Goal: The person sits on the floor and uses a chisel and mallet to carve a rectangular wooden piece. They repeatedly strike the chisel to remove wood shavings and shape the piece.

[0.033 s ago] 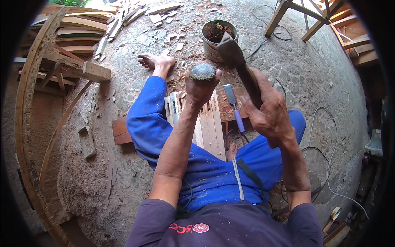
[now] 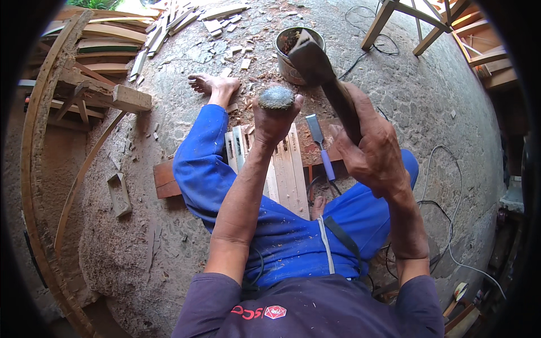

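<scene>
My left hand (image 2: pixel 275 125) is closed round an upright tool handle (image 2: pixel 276 97), seen end-on with a round, battered grey top. Its lower part is hidden under the fist, above the pale wooden strips (image 2: pixel 286 172), which have slots cut in them. My right hand (image 2: pixel 369 152) grips a hammer (image 2: pixel 311 61) by its wooden shaft, its dark head raised beyond and to the right of the left fist. A chisel (image 2: pixel 327 163) with a purple handle and flat steel blade lies just right of the strips, below the hammer. A reddish-brown board (image 2: pixel 167 180) lies beneath the strips.
My legs in blue trousers (image 2: pixel 205 146) flank the work. Beyond it stands a bucket (image 2: pixel 290 71) holding shavings. Wood offcuts (image 2: pixel 214 26) litter the far floor. A timber frame (image 2: pixel 131 97) is at left, wooden legs (image 2: pixel 378 25) at far right, and a cable (image 2: pixel 459 186) at right.
My right hand and the hammer have shifted slightly, the hammer head coming a little nearer and lower. My left hand and the tool handle stay put.
</scene>
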`<state>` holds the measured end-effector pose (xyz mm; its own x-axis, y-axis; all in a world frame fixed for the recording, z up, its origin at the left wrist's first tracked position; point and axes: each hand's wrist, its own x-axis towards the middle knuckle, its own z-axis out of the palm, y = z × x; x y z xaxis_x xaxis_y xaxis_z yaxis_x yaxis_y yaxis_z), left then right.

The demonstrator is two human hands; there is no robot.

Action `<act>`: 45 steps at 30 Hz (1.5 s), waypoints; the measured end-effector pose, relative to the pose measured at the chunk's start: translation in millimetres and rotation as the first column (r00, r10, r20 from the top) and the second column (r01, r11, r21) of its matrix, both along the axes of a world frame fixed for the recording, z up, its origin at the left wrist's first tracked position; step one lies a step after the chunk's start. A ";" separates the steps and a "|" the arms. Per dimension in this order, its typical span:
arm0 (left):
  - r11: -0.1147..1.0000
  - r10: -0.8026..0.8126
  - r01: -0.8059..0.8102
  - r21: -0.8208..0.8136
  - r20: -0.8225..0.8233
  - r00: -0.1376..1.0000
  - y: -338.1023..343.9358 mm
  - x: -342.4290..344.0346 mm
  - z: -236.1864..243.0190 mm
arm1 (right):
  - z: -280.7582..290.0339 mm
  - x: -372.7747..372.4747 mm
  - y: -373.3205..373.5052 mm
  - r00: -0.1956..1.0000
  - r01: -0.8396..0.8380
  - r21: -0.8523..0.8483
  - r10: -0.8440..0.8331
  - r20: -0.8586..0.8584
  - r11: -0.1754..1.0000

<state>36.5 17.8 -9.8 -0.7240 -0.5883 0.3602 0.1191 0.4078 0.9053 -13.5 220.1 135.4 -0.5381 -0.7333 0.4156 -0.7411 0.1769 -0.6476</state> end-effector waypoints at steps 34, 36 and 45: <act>0.995 0.017 -0.033 -0.090 -0.167 0.986 -6.0 -24.0 -2.1 | -1.9 -22.1 -22.7 0.979 -0.056 0.460 0.138 -0.148 0.886; 0.996 0.009 0.013 0.092 -0.238 0.971 -20.9 -37.1 -6.8 | 13.9 -19.7 -25.6 0.980 -0.085 0.347 0.142 -0.142 0.934; 0.989 -0.031 0.029 0.143 0.011 0.999 -14.1 -26.2 -21.1 | 69.0 -17.7 -58.0 0.954 0.126 0.077 -0.099 -0.282 0.989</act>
